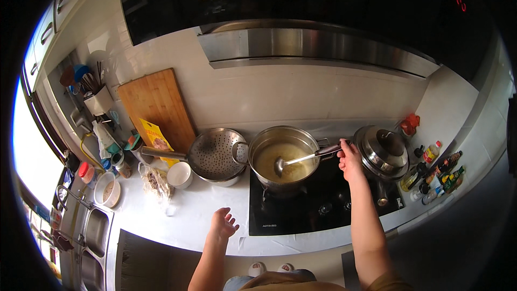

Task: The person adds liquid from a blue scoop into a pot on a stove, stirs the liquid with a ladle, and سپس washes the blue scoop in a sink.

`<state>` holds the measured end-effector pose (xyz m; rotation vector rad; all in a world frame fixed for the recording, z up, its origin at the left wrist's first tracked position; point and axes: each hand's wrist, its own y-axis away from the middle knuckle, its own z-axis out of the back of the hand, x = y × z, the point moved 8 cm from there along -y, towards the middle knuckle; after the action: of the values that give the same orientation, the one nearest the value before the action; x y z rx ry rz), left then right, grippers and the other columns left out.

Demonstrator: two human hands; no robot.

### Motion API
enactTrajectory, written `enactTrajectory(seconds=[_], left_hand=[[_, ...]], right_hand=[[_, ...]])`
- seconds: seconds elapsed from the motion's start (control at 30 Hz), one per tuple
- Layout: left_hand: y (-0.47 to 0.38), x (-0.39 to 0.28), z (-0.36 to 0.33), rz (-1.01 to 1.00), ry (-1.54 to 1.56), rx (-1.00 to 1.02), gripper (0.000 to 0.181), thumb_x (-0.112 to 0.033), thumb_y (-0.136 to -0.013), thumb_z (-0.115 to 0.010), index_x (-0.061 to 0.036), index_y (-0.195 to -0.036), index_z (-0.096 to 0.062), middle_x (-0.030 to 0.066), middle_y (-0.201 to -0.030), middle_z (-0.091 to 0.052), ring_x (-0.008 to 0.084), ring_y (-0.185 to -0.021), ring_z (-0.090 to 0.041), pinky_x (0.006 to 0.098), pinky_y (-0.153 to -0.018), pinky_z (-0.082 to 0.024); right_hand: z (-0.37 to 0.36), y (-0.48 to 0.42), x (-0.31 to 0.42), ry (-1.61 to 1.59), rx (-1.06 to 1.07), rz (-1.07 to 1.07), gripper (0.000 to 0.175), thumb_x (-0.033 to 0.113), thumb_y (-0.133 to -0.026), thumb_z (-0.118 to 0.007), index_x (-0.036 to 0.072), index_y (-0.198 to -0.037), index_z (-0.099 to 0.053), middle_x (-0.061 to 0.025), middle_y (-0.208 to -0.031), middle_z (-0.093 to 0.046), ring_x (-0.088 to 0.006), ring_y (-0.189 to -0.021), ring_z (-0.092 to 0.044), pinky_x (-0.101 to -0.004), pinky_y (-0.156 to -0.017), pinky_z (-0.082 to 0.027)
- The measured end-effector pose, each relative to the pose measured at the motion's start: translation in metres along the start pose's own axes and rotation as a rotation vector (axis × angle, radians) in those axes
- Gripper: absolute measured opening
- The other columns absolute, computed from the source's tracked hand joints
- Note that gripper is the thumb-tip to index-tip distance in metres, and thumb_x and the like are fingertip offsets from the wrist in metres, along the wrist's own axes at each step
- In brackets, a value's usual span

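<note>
My right hand [349, 161] grips the dark handle end of a steel ladle [298, 159]. The ladle's bowl rests at the surface of a pale yellowish liquid [264, 157] inside a two-handled stainless steel pot [255, 173]. That pot stands on the left side of a black glass cooktop [299, 220]. Over the counter's front edge, left of the cooktop, my left hand [225, 222] hovers with fingers apart and holds nothing. Behind it, a perforated steel strainer with a long handle [216, 153] sits over a pale bowl, close beside the pot.
A lidded pan [381, 153] occupies the right burner. Several condiment bottles [436, 178] line the right end. Leftward are a white bowl [179, 175], a plastic bag of dry food [155, 184], a wooden cutting board [155, 105] and a double sink [97, 234]. A range hood [307, 44] overhangs.
</note>
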<state>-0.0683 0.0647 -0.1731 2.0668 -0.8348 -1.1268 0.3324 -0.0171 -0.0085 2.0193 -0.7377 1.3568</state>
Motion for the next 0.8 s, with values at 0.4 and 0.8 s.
enactTrajectory(seconds=[0.4, 0.8], left_hand=[[-0.007, -0.016, 0.007, -0.015, 0.035, 0.025, 0.043, -0.020, -0.074, -0.045, -0.0102, -0.116, -0.040, 0.0093, -0.134, -0.018, 0.0250, -0.126, -0.011, 0.0461, -0.100, -0.008], [-0.020, -0.017, 0.016, 0.044, 0.003, 0.030, 0.047, -0.017, -0.076, -0.047, -0.0082, -0.120, -0.033, 0.0081, -0.130, -0.023, 0.0248, -0.125, -0.014, 0.0449, -0.100, -0.008]], right_hand=[[-0.071, 0.048, -0.010, 0.445, 0.146, 0.075, 0.025, 0.028, -0.075, -0.062, 0.005, -0.084, -0.056, -0.0007, -0.053, -0.049, -0.0063, -0.040, -0.045, -0.0195, -0.033, -0.030], [-0.060, 0.064, -0.019, 0.290, 0.050, 0.031, 0.023, 0.024, -0.078, -0.053, 0.003, -0.087, -0.056, -0.0074, -0.056, -0.055, -0.0123, -0.044, -0.054, -0.0221, -0.038, -0.043]])
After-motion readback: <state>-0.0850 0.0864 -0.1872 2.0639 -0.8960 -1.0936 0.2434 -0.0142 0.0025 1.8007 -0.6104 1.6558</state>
